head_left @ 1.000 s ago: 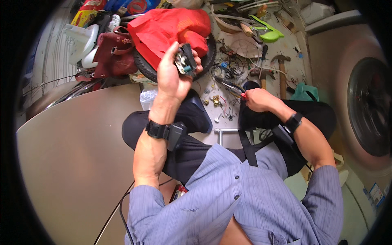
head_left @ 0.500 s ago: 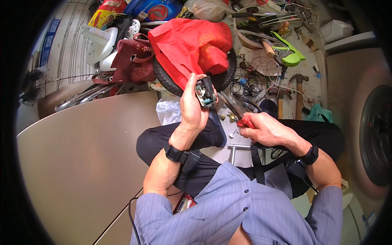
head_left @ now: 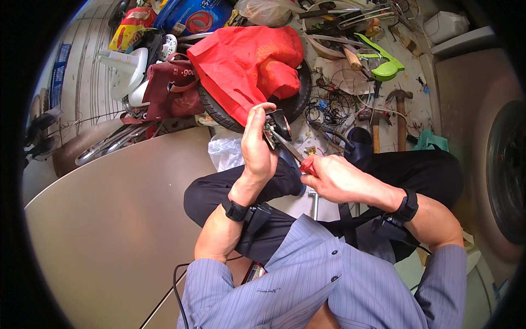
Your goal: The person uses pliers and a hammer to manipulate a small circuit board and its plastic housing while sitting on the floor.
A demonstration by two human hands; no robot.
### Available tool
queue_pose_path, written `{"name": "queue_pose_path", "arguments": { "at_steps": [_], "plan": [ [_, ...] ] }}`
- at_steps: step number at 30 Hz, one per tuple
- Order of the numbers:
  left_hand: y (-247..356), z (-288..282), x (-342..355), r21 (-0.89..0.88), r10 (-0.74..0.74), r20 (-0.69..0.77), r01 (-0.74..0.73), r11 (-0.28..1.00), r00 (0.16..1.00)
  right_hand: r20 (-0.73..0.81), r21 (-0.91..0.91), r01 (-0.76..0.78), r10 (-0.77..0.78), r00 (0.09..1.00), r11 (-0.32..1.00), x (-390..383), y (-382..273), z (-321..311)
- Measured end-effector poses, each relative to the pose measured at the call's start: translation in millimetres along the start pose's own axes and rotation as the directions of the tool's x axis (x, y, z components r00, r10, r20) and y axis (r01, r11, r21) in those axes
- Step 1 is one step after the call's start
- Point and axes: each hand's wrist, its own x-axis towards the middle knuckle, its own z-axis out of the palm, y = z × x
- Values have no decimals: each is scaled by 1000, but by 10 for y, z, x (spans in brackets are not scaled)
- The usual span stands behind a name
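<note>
My left hand point(head_left: 258, 151) is raised and wrapped round a small black casing point(head_left: 281, 124) with an open side, where parts of a circuit board show. My right hand point(head_left: 341, 178) grips a red-handled tool point(head_left: 308, 165) with a long metal end. Its tip meets the casing at the side facing my right hand. Whether the tip has one blade or two jaws is hard to make out now. The fingers of my left hand partly cover the casing.
Beyond my hands, a red cloth point(head_left: 246, 66) lies over a black tyre point(head_left: 216, 109). Tangled wires point(head_left: 329, 109), a claw hammer point(head_left: 401, 118) and a green hand tool point(head_left: 387, 69) lie to the right. A clear plastic bag point(head_left: 226, 152) sits beside my left wrist, near a curved metallic panel point(head_left: 120, 203).
My right hand has moved left, bringing the tool's tip from just beside the casing onto it. My left hand has turned, so less of the circuit board shows.
</note>
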Motion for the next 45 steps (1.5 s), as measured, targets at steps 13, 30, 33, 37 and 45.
{"name": "queue_pose_path", "arguments": {
  "at_steps": [13,30,33,37,45],
  "plan": [
    [100,31,15,-427,-186,-10,164,889,982,-258,-346,109,-206,944,932,2,155,113],
    [110,-40,75,-109,174,-77,-182,977,982,-88,18,-9,11,996,1000,-51,112,38],
    [77,-7,76,-33,264,-113,-269,963,958,-63,2,-25,26,998,1000,-34,100,39],
    [97,0,74,-23,291,-105,-295,955,951,-98,-20,3,-5,995,1000,-46,60,4],
    [134,-120,129,-304,109,-71,-126,944,991,-213,-90,119,-136,968,989,-88,99,130]
  ]
}}
